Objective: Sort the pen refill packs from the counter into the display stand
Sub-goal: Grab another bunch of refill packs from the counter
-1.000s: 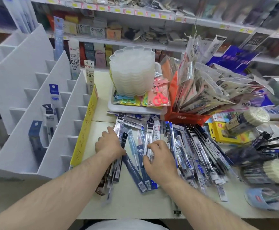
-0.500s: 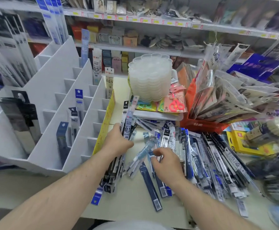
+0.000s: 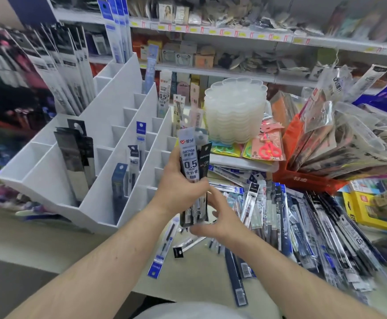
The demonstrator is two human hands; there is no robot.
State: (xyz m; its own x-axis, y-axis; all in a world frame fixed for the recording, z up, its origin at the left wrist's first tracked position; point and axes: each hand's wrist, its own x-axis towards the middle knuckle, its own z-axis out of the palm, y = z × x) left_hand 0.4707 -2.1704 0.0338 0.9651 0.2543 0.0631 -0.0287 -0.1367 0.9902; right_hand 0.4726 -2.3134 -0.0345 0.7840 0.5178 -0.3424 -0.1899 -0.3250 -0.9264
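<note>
My left hand (image 3: 180, 189) grips a small bunch of pen refill packs (image 3: 190, 162) and holds it upright above the counter, in front of the white display stand (image 3: 119, 125). The front pack reads 0.5 in black print. Just below and to the right, my right hand (image 3: 218, 218) cups the lower end of the bunch, with its thumb under the packs. A big loose heap of refill packs (image 3: 303, 217) covers the counter to the right. Several packs stand in the stand's slots, among them black ones (image 3: 77, 153) and blue ones (image 3: 119, 185).
A stack of clear plastic palettes (image 3: 236, 111) stands on a tray behind the heap. An orange bin of bagged goods (image 3: 303, 178) and a yellow box (image 3: 372, 210) sit at the right. A few packs (image 3: 162, 252) lie near the counter's front edge. Shelves run along the back.
My left hand lifted a bunch of packs off the counter and turned it upright. My right hand left the heap and came under the bunch. The view swung towards the stand.
</note>
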